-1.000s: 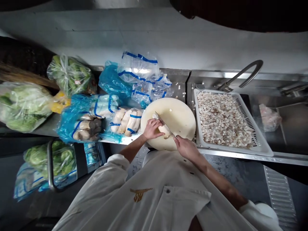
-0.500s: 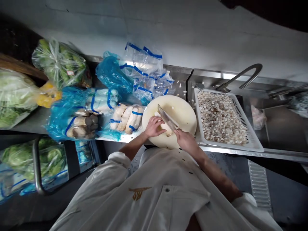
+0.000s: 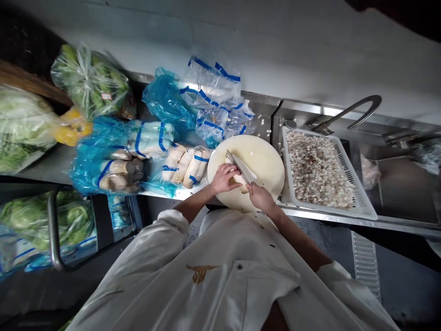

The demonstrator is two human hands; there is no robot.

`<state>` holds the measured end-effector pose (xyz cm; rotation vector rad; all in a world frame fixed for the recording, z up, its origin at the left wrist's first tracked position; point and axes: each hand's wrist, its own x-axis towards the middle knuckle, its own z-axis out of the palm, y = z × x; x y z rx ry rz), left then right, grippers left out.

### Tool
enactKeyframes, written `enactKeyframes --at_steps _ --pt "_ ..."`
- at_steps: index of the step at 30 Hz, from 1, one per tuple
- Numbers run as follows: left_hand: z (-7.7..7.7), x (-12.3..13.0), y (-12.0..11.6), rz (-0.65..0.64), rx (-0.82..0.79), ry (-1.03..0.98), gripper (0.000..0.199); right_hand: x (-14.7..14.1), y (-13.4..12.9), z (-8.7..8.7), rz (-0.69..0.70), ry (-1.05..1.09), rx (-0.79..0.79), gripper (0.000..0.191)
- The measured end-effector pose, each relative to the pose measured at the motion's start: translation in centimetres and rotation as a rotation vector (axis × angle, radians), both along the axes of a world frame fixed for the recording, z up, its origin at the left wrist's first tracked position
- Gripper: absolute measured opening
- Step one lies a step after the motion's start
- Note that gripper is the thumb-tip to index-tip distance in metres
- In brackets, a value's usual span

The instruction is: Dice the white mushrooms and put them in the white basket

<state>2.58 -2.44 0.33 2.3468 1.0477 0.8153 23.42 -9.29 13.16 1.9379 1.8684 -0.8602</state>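
My right hand point(image 3: 261, 196) is closed round the handle of a kitchen knife point(image 3: 241, 170), whose blade slants away to the upper left. Under and beside the blade lies a pale king oyster mushroom point(image 3: 245, 189), partly hidden by my fingers and the steel. My left hand point(image 3: 224, 178) presses down on it with bent fingers, close to the left side of the blade. Both hands work over a round, cream-coloured chopping board point(image 3: 267, 158). A small white scrap lies near the board's far side.
Right of the board, a white perforated tray point(image 3: 365, 206) holds chopped mushroom pieces below a curved tap point(image 3: 367, 110). To the left lie packs of whole mushrooms point(image 3: 186, 166), blue plastic bags point(image 3: 168, 103) and bagged green vegetables point(image 3: 91, 85). A metal trolley handle point(image 3: 53, 230) stands lower left.
The knife blade now lies slightly lower and closer to my left fingers, with my right hand shifted a little left. The whole view has tilted slightly.
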Motion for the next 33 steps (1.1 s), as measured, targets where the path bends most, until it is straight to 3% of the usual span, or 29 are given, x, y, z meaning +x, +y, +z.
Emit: enactKeyframes --at_steps 8,14,17,19,26,33 --pt "0.1 -0.7 -0.1 -0.045 0.019 -0.063 0.047 0.9 -1.5 0.6 0.011 -0.018 0.004 0.044" --pt "0.0 -0.7 -0.1 -0.023 0.012 -0.068 0.049 1.6 -2.4 4.2 0.048 -0.04 0.116 0.043" --pt "-0.2 -0.8 -0.1 -0.02 0.006 -0.073 0.049 1.7 -3.1 5.0 0.048 -0.04 0.093 0.04" --pt "-0.3 -0.7 0.0 -0.024 0.003 -0.076 0.05 1.5 -3.0 4.4 0.043 -0.049 0.081 0.04" --pt "-0.5 -0.5 0.2 -0.017 0.014 -0.067 0.05 -0.7 -0.5 -0.4 0.012 -0.009 0.008 0.041" --pt "-0.6 -0.8 0.2 -0.031 0.018 -0.084 0.049 0.2 -1.2 0.2 -0.006 -0.001 0.072 0.039"
